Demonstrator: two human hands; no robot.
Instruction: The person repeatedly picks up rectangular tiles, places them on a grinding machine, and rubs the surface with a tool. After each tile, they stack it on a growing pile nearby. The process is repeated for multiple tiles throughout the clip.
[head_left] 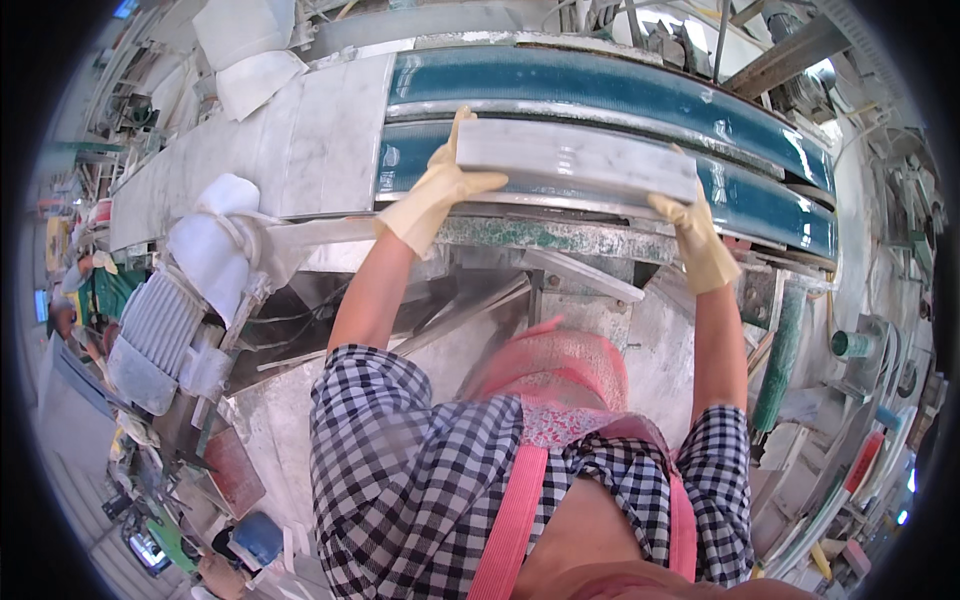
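White slab [577, 158]: stretching left to right over the near teal belt [765, 218]; whether it is resting on it or being held just above, I cannot tell.
Left hand [448, 180]: gripping the slab's left end, cream-gloved, thumb pointing right along the near side.
Right hand [690, 215]: holding the slab's right end in a matching cream glove, the two hands keeping the slab between them.
Far teal belt [600, 85]: running beside the near one, beyond the slab.
Pale plate [335, 140]: lying flat, adjoining the belts' left ends.
Worn green rail [560, 235]: running along the near side, below the slab.
Loose white strip [590, 276]: lying slanted beneath the rail.
Ribbed motor [165, 325]: sitting at the left, well apart from both hands.
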